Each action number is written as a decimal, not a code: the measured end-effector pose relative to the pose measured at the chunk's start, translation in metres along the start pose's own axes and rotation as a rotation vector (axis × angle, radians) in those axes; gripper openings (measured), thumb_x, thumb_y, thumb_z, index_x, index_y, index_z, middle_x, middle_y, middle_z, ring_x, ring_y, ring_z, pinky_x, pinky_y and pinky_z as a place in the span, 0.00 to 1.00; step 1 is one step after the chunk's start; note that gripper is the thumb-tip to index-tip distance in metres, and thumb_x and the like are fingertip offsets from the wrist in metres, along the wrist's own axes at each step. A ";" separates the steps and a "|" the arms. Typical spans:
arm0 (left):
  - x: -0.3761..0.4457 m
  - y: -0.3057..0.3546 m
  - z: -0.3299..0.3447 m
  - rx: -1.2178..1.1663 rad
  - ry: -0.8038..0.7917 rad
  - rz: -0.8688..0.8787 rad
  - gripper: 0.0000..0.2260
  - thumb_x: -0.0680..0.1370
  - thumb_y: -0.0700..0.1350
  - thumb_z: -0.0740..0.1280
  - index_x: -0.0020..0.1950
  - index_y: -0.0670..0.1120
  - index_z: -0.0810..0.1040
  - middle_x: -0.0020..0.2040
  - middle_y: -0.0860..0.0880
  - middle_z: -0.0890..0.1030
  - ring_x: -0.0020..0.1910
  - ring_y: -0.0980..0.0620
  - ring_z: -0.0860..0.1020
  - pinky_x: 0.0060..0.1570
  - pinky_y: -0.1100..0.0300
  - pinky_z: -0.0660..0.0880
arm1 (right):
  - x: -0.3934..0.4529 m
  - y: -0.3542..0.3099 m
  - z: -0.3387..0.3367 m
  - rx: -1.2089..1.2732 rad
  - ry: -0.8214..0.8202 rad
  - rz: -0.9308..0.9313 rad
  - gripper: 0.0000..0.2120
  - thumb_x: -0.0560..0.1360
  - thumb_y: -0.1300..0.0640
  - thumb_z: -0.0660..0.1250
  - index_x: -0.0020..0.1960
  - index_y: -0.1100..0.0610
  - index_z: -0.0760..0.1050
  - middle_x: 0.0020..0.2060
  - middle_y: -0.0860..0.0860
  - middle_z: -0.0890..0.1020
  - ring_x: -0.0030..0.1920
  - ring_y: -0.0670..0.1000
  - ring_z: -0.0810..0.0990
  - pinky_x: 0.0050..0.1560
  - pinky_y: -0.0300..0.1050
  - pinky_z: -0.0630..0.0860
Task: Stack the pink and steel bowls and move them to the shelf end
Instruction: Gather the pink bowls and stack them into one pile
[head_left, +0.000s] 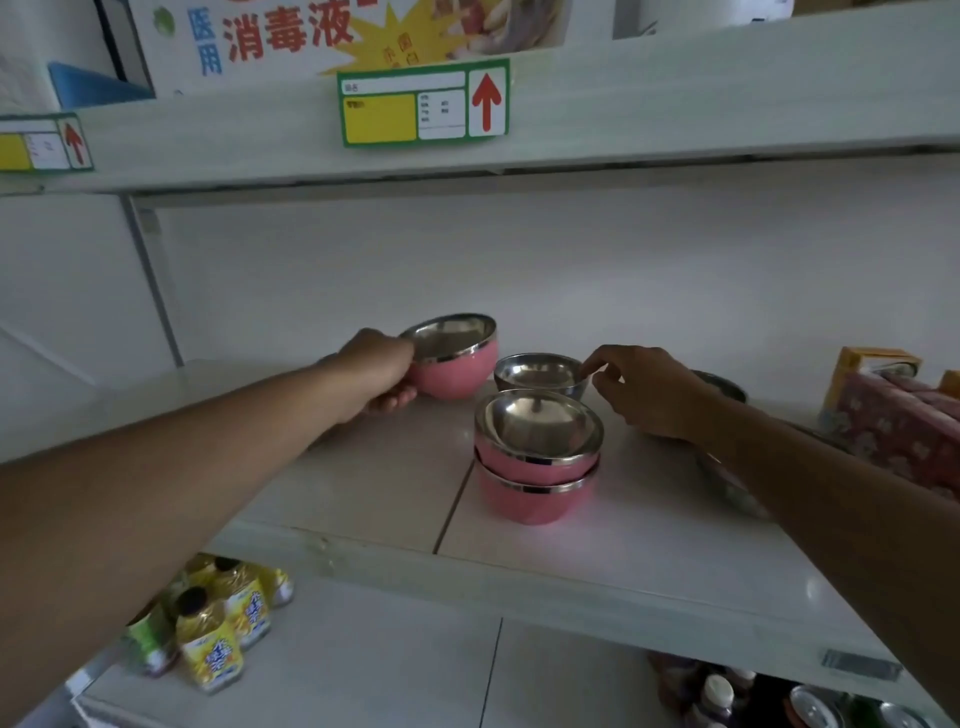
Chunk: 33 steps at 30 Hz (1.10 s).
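Shop: shelves (571, 561) w/ price tags (423, 104), drink bottles (208, 639), boxed goods (893, 421).

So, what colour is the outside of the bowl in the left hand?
Pink, with a steel rim and inside: the held bowl in the left hand, head view.

Yellow bottles (223, 631) below; patterned box (898, 423) at right.

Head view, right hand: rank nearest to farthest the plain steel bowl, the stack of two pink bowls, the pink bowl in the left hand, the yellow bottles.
1. Plain steel bowl: the right hand has its fingertips at the rim.
2. Stack of two pink bowls: just left and nearer the shelf front.
3. Pink steel-lined bowl: farther left, gripped by the left hand.
4. Yellow bottles: lower shelf, far left.
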<state>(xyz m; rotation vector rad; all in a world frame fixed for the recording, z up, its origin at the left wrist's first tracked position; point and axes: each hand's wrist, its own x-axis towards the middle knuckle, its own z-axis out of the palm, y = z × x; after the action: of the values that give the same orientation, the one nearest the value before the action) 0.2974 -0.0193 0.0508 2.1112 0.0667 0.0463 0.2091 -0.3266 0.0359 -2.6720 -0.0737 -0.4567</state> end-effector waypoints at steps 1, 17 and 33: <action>-0.006 0.011 -0.007 -0.014 -0.021 0.006 0.16 0.84 0.47 0.62 0.46 0.39 0.82 0.24 0.46 0.81 0.16 0.55 0.73 0.18 0.68 0.68 | -0.001 -0.001 -0.001 0.020 0.006 0.016 0.13 0.84 0.57 0.61 0.63 0.52 0.82 0.48 0.54 0.85 0.42 0.53 0.84 0.48 0.54 0.83; -0.076 0.041 0.041 0.477 -0.145 0.317 0.11 0.81 0.49 0.62 0.44 0.45 0.79 0.36 0.46 0.81 0.35 0.47 0.78 0.37 0.55 0.71 | -0.028 0.010 -0.008 0.084 0.076 0.126 0.14 0.82 0.59 0.60 0.56 0.46 0.82 0.39 0.51 0.86 0.38 0.55 0.85 0.44 0.52 0.83; -0.063 -0.083 -0.027 0.586 -0.029 0.623 0.20 0.85 0.61 0.56 0.47 0.51 0.81 0.43 0.50 0.85 0.41 0.50 0.83 0.40 0.57 0.74 | -0.103 -0.021 0.002 -0.116 -0.014 0.095 0.11 0.84 0.65 0.62 0.62 0.62 0.80 0.53 0.58 0.82 0.54 0.59 0.82 0.56 0.54 0.79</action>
<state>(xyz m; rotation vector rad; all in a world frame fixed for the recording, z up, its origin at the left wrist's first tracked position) 0.2304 0.0421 -0.0067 2.6343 -0.6706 0.4091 0.1103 -0.3042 0.0091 -2.7779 0.0770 -0.4240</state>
